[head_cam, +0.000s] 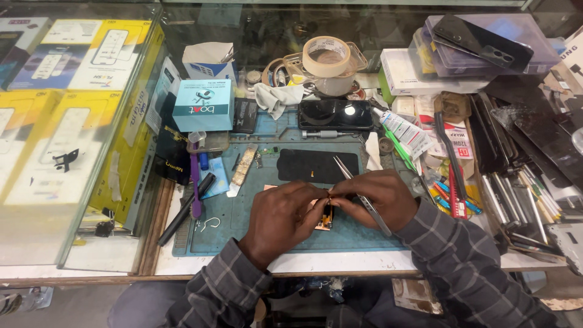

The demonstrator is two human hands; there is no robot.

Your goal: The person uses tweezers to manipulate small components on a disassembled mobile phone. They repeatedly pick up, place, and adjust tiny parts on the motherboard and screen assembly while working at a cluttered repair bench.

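My left hand (280,217) and my right hand (371,195) meet over a blue work mat (243,218), both pinching a small dark and copper-coloured electronic part (327,217) between their fingertips. Metal tweezers (364,197) also rest in my right hand, their tips pointing up and left past a black phone back panel (316,165) lying on the mat. How the part is gripped underneath is hidden by my fingers.
A dark phone (335,113) lies behind the mat, near a tape roll (327,56) and a teal box (203,104). Black and purple tools (193,197) lie on the left. Glue tubes, pens and phone screens crowd the right (516,182). A glass case of yellow boxes (67,133) stands left.
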